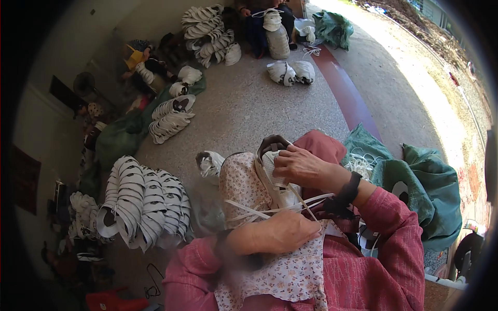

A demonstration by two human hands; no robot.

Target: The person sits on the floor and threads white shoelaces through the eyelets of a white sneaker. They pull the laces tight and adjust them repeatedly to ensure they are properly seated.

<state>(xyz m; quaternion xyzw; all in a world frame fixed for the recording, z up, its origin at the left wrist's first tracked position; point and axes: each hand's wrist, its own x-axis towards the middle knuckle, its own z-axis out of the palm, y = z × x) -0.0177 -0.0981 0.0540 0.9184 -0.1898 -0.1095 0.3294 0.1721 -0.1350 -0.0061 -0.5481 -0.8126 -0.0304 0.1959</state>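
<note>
A white and brown shoe upper [280, 196] lies across my lap, its dark-lined opening pointing away from me. My right hand [303, 165] is closed over its right side, fingers curled at the eyelet area; the exact fingertip grip is partly hidden. Nearer to me, my left hand [285, 231] is closed, pinching a pale shoelace [307, 206] that runs up to the upper. Loose white lace ends [244, 209] stretch out sideways between the two hands. A flowered apron [280, 280] covers my lap under the left hand.
Rows of stacked white shoe uppers [140, 202] stand on the floor at left, with another stack [171, 119] farther off. Green sacks [425, 197] and a bundle of white laces [361, 165] are at right. Other people [148, 65] sit at the back among more stacks.
</note>
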